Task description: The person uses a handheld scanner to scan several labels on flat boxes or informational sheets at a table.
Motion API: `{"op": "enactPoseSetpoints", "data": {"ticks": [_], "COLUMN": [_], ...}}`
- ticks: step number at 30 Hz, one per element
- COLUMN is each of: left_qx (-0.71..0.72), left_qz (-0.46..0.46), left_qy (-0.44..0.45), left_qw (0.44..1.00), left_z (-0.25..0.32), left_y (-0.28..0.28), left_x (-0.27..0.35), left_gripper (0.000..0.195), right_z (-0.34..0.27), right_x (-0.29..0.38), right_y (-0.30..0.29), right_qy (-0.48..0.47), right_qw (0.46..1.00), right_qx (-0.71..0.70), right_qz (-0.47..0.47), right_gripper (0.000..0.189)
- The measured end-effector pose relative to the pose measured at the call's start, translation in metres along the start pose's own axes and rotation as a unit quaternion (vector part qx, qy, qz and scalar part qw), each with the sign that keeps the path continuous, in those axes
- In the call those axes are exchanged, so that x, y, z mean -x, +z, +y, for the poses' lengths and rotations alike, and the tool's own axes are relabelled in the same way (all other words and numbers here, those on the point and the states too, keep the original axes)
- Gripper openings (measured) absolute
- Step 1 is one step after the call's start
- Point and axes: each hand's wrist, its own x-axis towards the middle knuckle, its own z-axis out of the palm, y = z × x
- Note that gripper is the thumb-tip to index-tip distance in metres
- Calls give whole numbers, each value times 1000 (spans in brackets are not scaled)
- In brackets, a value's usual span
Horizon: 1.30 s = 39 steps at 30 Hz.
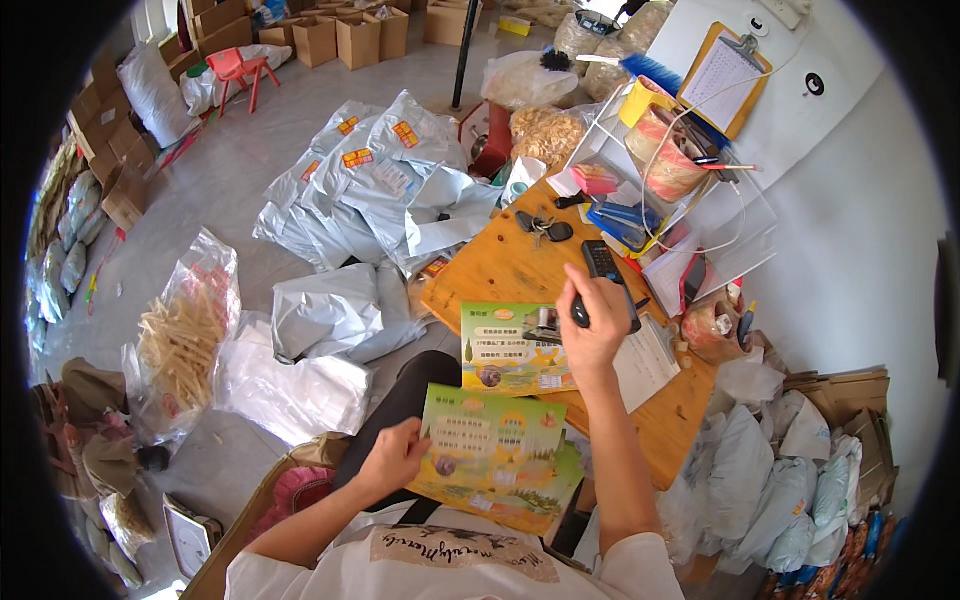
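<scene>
My left hand (397, 455) grips the left edge of a green and yellow printed sheet (487, 450), held over my lap; part of another such sheet shows beneath its right side. My right hand (598, 319) is closed around the black handle of a tape dispenser (541, 324). The dispenser's metal part lies over a second green and yellow printed sheet (499, 356) on the wooden table (480, 262). Just behind my right hand are a black remote control (600, 259) and a dark device partly hidden by the hand.
Keys (544, 225) lie near the table's back edge. A mesh organizer (712, 210) with tape rolls stands at the right. Grey plastic mailing bags (360, 187) cover the floor at the left. A clipboard (649, 360) with paper lies right of my forearm.
</scene>
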Motion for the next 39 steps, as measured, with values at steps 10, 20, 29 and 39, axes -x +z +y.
{"op": "enactPoseSetpoints", "data": {"ticks": [10,20,29,39], "left_qx": [-201,49,148,-188], "left_qz": [78,70,58,201], "left_qy": [48,-31,-75,114], "left_qw": [975,996,984,955], "left_z": [28,21,12,32], "left_y": [-29,21,22,4], "left_x": [-26,-123,-126,-106], "left_gripper": [22,33,26,14], "right_z": [0,5,-11,-7], "right_x": [17,44,-28,-7], "right_y": [50,63,-10,-36], "right_qy": [22,44,43,62], "right_qw": [996,995,996,997], "right_qx": [-46,-81,-20,17], "right_qz": [-68,-27,76,33], "right_gripper": [31,34,34,33]}}
